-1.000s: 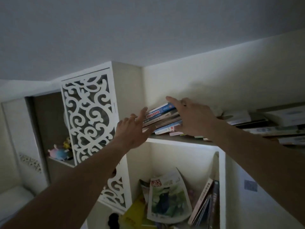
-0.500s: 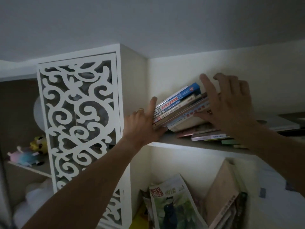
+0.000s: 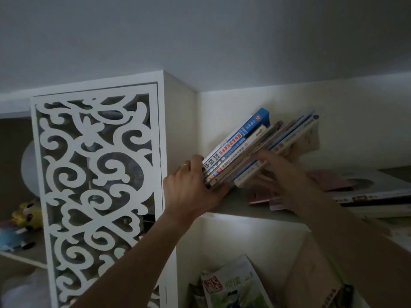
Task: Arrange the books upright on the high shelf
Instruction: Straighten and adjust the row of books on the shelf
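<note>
A bundle of several books (image 3: 249, 150) leans steeply on the high shelf (image 3: 235, 207), tops tilted to the right, spines facing me. My left hand (image 3: 191, 187) grips the bundle's lower left end, thumb under it and fingers curled at the spines. My right hand (image 3: 280, 172) reaches under the right side of the bundle and props it from below, fingers partly hidden by the books. More books (image 3: 333, 183) lie flat on the shelf to the right.
A white cabinet with a carved scroll panel (image 3: 97, 185) stands just left of the shelf. Soft toys (image 3: 24, 218) sit in the left alcove. Below the shelf a compartment holds magazines (image 3: 231, 285) and leaning books. The ceiling is close above.
The bundle has swung up from a low slant to a steep lean. My right hand dropped from the top of the books to beneath them. The view moved closer.
</note>
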